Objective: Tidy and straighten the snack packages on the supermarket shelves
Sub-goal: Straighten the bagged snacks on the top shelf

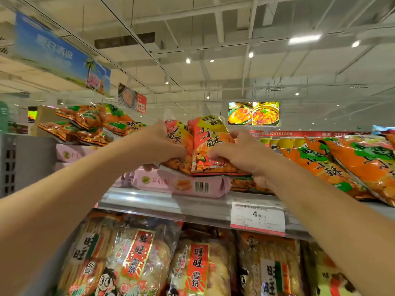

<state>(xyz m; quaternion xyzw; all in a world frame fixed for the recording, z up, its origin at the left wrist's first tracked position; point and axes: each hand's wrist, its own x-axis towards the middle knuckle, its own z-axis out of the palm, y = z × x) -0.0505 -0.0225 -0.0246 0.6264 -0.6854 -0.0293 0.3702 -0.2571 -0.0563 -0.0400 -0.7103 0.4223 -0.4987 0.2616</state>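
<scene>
Both my arms reach up to the top shelf point(162, 201). My left hand point(159, 144) grips a red-and-yellow snack bag point(178, 135) from the left. My right hand point(239, 153) grips a second red-and-yellow snack bag point(210, 139) from the right. The two bags stand side by side, pressed together, on top of a pink flat package point(183, 184) with a barcode. Their lower edges are partly hidden by my fingers.
Orange-and-green snack bags lie stacked at the left point(85, 122) and slanted at the right point(346, 163) of the top shelf. A price tag point(257, 216) reading 4.50 hangs on the shelf edge. Rice cracker bags point(198, 268) fill the shelf below. A grey panel point(32, 159) stands at left.
</scene>
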